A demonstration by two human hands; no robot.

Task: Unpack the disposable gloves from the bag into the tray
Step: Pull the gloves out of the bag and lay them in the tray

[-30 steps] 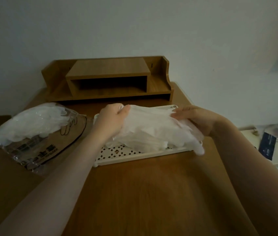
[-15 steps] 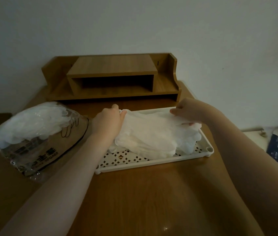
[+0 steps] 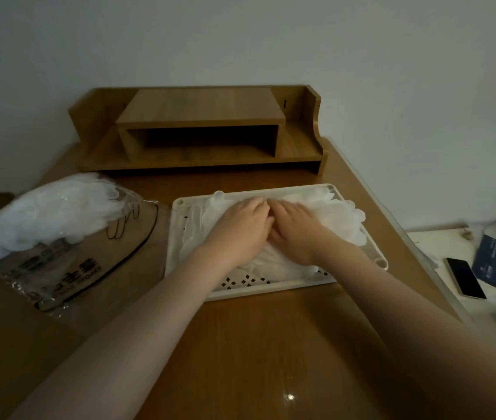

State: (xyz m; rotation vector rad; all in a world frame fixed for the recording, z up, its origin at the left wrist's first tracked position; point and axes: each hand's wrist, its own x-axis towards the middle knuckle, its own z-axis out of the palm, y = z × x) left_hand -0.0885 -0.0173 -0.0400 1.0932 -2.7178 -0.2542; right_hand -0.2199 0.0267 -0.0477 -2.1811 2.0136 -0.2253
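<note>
A white perforated tray [image 3: 271, 290] lies on the wooden desk and holds a flat pile of translucent white disposable gloves [image 3: 336, 215]. My left hand [image 3: 242, 227] and my right hand [image 3: 293, 228] press side by side on the middle of the pile, fingers laid flat and pointing away from me. A few glove fingers hang over the tray's right rim. To the left lies the clear plastic bag [image 3: 58, 237] with a brown printed card, more white gloves bulging in its far end.
A wooden desk organiser [image 3: 201, 131] stands against the wall behind the tray. The desk's right edge runs close past the tray. Lower on the right, a side surface carries a phone [image 3: 465, 281] and a dark booklet [image 3: 490, 259].
Both hands have let go of the ends of the glove pile and come together on its middle, pressing it flat in the tray. The camera view has tilted down.
</note>
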